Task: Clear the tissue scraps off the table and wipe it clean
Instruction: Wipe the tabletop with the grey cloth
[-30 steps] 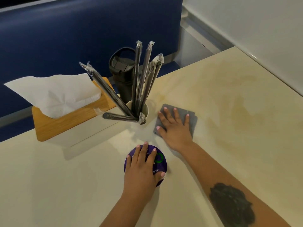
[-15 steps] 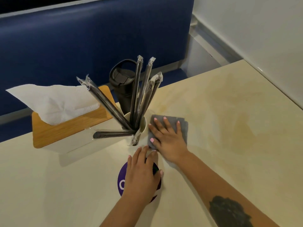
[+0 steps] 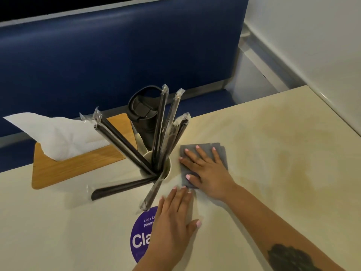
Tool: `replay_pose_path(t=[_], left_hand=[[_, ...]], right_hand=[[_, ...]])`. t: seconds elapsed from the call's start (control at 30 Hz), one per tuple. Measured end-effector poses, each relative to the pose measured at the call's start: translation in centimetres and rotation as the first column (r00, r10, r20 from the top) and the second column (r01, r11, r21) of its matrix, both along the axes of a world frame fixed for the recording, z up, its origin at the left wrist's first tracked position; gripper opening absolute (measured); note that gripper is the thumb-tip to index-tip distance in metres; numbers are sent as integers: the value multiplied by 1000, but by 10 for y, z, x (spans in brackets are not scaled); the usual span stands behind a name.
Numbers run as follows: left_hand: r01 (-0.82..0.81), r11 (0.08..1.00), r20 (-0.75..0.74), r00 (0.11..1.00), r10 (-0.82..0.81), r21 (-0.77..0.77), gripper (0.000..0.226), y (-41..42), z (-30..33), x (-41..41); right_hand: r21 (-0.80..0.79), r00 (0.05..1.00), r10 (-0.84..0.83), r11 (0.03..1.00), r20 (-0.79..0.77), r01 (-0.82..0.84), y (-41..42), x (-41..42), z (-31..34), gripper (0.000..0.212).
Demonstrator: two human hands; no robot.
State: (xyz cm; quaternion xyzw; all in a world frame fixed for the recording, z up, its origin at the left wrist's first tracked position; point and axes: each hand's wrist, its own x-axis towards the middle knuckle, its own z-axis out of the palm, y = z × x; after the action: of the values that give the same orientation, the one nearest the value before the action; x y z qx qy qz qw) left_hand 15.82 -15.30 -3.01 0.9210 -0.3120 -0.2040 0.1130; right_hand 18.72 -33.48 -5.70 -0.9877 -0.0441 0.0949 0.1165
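A folded grey cloth (image 3: 219, 149) lies flat on the cream table (image 3: 273, 153), right beside the straw cup. My right hand (image 3: 205, 169) presses on it with straight, spread fingers. My left hand (image 3: 173, 220) rests flat on the table just in front, its palm covering the right part of a round purple sticker (image 3: 139, 233). Its fingertips nearly reach the cloth's near corner. No tissue scraps show on the table.
A cream cup (image 3: 166, 169) holds several wrapped black straws (image 3: 162, 124); two straws hang out over the table. Behind it stand a black tumbler (image 3: 144, 118) and a wood-topped tissue box (image 3: 78, 167) with a white tissue (image 3: 58, 133). A blue bench back (image 3: 117, 55) runs behind; a white wall (image 3: 312, 45) is on the right.
My right hand has slid the cloth left, up against the straw cup. My left hand has moved right across the purple sticker, uncovering its left side. The camera has tilted.
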Motion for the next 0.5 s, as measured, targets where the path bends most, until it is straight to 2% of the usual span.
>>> replay_pose_path(t=[0.13,0.2,0.27,0.4,0.5], left_hand=[[32,999,59,998,-32,4,66,-4,-12,2],[24,1000,104,994,-25,8,67,-5,-15,3],[-4,1000,121,993,3,8,67,-7,-18,4],[-29,999,144,989,33,-34,66,-10,-22,4],[-15,999,174,985,22,-39,69,-13,-22,6]], right_hand=[[-74,986,-160,985,-43,157,-32,24,1,77],[-102,973,-223,971,-56,216,-26,49,2,68],[-80,981,-188,980,-53,183,-12,62,3,58],[-32,999,45,998,-9,-46,-15,37,2,73],[-68,999,-43,997,-10,43,-44,39,0,74]])
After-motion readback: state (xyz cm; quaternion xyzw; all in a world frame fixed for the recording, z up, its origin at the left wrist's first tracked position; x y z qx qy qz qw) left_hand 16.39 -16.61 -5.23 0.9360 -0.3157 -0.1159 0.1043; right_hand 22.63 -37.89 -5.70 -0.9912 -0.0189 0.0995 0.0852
